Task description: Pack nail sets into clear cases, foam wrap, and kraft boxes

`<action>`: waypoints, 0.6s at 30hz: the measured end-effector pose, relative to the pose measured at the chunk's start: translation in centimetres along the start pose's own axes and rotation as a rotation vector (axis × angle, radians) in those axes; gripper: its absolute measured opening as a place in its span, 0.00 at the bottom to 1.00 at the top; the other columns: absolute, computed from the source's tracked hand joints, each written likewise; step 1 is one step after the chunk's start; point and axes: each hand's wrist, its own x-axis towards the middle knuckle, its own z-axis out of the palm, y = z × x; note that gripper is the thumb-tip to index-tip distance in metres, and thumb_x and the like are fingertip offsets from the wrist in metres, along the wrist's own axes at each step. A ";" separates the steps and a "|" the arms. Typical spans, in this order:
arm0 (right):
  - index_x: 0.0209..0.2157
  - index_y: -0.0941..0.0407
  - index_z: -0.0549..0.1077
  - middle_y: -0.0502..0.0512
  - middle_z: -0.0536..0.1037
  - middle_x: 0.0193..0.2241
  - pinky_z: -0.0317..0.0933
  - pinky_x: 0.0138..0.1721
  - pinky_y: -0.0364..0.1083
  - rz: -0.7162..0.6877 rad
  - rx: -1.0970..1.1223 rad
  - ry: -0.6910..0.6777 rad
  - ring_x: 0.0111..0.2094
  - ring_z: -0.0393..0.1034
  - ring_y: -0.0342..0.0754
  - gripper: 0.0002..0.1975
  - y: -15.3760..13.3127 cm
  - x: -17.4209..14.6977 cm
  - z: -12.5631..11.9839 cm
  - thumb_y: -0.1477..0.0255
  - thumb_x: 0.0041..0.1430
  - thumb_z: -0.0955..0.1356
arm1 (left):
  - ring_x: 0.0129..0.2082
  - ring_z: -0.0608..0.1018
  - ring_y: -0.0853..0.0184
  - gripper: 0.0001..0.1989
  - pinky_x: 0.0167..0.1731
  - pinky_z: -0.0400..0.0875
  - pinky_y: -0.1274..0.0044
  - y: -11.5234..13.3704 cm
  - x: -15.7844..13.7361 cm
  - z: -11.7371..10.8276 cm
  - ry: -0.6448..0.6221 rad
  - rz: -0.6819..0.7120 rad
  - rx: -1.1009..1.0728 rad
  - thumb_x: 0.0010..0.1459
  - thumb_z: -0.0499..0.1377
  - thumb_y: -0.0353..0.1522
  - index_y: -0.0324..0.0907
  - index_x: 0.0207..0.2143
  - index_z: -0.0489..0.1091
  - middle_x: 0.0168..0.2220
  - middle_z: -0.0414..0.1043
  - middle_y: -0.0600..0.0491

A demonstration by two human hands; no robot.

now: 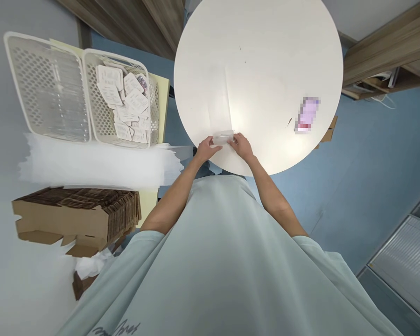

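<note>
A small clear plastic case (223, 136) lies near the front edge of the round white table, at the near end of a long translucent wrapping sheet (219, 100). My left hand (208, 149) grips the left end of the case, thumb toward me and fingers on the far side. On the right end, my right hand (242, 146) holds it the same way. The sheet stretches flat away from me across the table. Whether its near edge is folded over the case, I cannot tell.
To the left, one white basket (17, 88) holds clear plastic pieces, and another basket (154, 109) holds white printed cards (128, 105). Nearer are a stack of translucent sheets (101, 163) and folded cardboard boxes (63, 219). A blurred purple item (308, 114) lies on the round table (273, 56).
</note>
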 end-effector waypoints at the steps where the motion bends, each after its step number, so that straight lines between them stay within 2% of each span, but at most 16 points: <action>1: 0.46 0.53 0.79 0.60 0.80 0.52 0.73 0.55 0.55 0.012 0.000 0.011 0.46 0.75 0.56 0.10 -0.1 0.2 0.0 0.62 0.78 0.70 | 0.59 0.84 0.55 0.18 0.60 0.77 0.70 0.1 0.4 0.0 0.024 -0.010 -0.011 0.69 0.66 0.39 0.42 0.58 0.79 0.59 0.85 0.46; 3: 0.45 0.52 0.79 0.60 0.81 0.49 0.73 0.55 0.56 0.043 -0.003 0.042 0.46 0.76 0.57 0.12 -0.2 0.5 0.2 0.59 0.78 0.70 | 0.55 0.85 0.55 0.12 0.57 0.77 0.70 0.3 1.2 0.1 0.080 -0.045 0.005 0.73 0.62 0.39 0.43 0.49 0.81 0.54 0.87 0.46; 5: 0.44 0.52 0.78 0.59 0.82 0.48 0.74 0.54 0.56 0.086 -0.002 0.078 0.45 0.76 0.58 0.13 -0.5 0.8 0.5 0.57 0.78 0.70 | 0.53 0.85 0.54 0.12 0.55 0.77 0.70 0.4 1.7 0.4 0.138 -0.082 0.039 0.75 0.61 0.40 0.44 0.43 0.81 0.50 0.88 0.46; 9: 0.48 0.51 0.77 0.60 0.84 0.49 0.74 0.56 0.58 0.185 0.016 0.133 0.48 0.78 0.59 0.11 -0.8 1.4 1.4 0.58 0.76 0.72 | 0.52 0.85 0.54 0.15 0.54 0.76 0.69 0.6 2.4 1.0 0.196 -0.113 0.068 0.77 0.58 0.40 0.45 0.38 0.81 0.48 0.88 0.46; 14: 0.52 0.52 0.75 0.64 0.84 0.50 0.75 0.60 0.63 0.215 0.021 0.197 0.54 0.78 0.63 0.12 -1.5 1.7 2.1 0.59 0.76 0.71 | 0.55 0.84 0.52 0.14 0.55 0.75 0.68 1.0 2.5 1.4 0.229 -0.223 0.065 0.78 0.59 0.43 0.45 0.42 0.80 0.51 0.87 0.44; 16: 0.56 0.54 0.75 0.69 0.81 0.57 0.73 0.64 0.65 0.148 -0.031 0.227 0.61 0.76 0.65 0.12 -2.2 1.6 2.1 0.63 0.78 0.69 | 0.56 0.83 0.52 0.13 0.57 0.75 0.66 1.2 2.4 1.4 0.270 -0.246 0.077 0.77 0.62 0.43 0.45 0.49 0.78 0.53 0.85 0.43; 18: 0.59 0.55 0.76 0.72 0.76 0.66 0.67 0.70 0.67 0.015 -0.106 0.220 0.69 0.70 0.67 0.13 -3.0 1.5 1.8 0.69 0.80 0.65 | 0.58 0.81 0.50 0.14 0.61 0.74 0.63 1.3 2.4 1.2 0.327 -0.191 0.132 0.75 0.64 0.41 0.44 0.55 0.76 0.57 0.81 0.41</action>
